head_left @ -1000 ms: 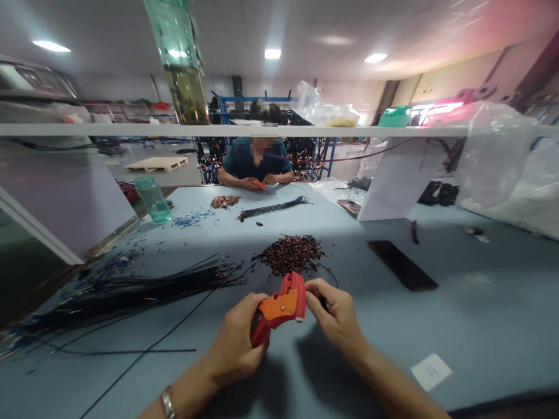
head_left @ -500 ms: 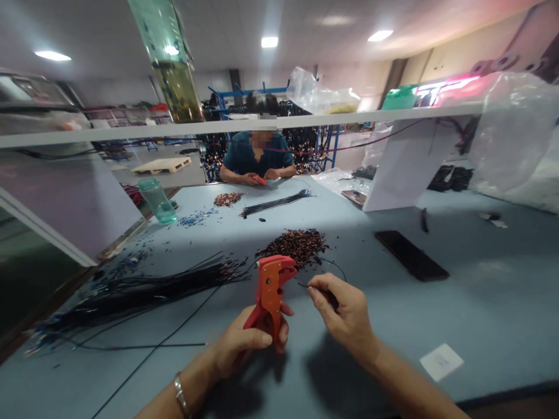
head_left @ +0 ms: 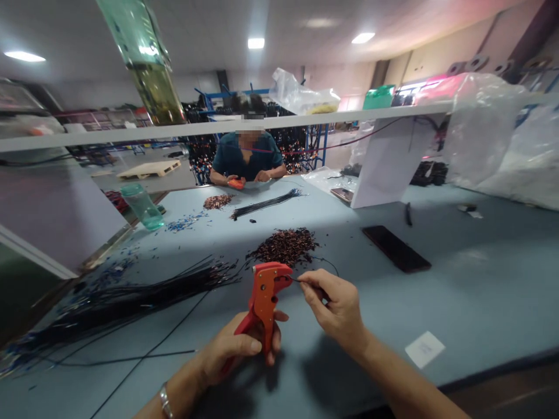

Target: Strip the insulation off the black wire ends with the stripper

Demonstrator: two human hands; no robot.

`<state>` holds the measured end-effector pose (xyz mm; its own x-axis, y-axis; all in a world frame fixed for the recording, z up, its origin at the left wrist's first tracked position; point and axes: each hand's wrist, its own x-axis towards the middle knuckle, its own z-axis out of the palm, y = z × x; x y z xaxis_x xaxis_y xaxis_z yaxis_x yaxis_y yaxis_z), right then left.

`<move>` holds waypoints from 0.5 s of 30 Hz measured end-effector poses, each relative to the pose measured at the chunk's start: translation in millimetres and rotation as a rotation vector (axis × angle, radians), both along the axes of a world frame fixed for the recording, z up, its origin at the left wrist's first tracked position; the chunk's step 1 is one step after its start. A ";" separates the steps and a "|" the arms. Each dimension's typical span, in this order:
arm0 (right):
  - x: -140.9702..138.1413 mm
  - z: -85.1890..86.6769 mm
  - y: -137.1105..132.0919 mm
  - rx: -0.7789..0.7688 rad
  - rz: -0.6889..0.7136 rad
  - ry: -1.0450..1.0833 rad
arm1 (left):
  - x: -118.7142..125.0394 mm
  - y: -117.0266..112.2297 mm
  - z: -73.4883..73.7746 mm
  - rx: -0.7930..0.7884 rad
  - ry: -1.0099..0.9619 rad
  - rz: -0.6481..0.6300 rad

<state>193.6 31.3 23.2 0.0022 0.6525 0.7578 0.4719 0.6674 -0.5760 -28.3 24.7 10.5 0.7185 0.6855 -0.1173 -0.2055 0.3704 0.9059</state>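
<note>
Wrapped around the handles of a red and orange wire stripper point(head_left: 264, 299), my left hand point(head_left: 244, 343) holds it upright with its jaws toward the right. My right hand point(head_left: 334, 299) pinches a thin black wire point(head_left: 331, 265) between thumb and fingertips. The wire's short end sits at the stripper's jaws; whether it is inside them I cannot tell. Its rest loops up behind the hand toward a heap of dark, copper-flecked scraps point(head_left: 286, 245). A bundle of long black wires point(head_left: 144, 302) lies left of the stripper.
A black phone point(head_left: 396, 248) and a white paper square point(head_left: 425, 349) lie on the right. Across the table sits a person point(head_left: 247, 154) holding an orange tool. A shelf point(head_left: 279, 122) spans above. Further back are a green bottle point(head_left: 144, 208) and another wire bundle point(head_left: 266, 203).
My right hand has brought the wire's end leftward up to the stripper's jaws. The whole view has shifted, so the table's things sit further left.
</note>
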 end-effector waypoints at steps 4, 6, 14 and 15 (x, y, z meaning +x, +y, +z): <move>-0.6 -0.5 0.3 0.016 -0.008 -0.023 | -2.4 -1.4 -2.0 0.016 0.000 -0.030; -0.7 -0.5 0.3 0.014 -0.011 -0.028 | -2.1 -2.1 -2.3 0.030 -0.007 -0.045; -1.3 7.2 -1.2 0.060 -0.093 -0.057 | 0.6 -3.3 0.4 0.016 -0.030 -0.004; -1.3 8.1 -1.2 0.075 -0.100 -0.066 | 0.5 -3.2 0.1 0.008 -0.030 -0.003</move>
<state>192.3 30.1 31.4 0.0131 0.5932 0.8049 0.5737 0.6548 -0.4919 -27.8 21.5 10.6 0.7236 0.6843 -0.0901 -0.2319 0.3640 0.9021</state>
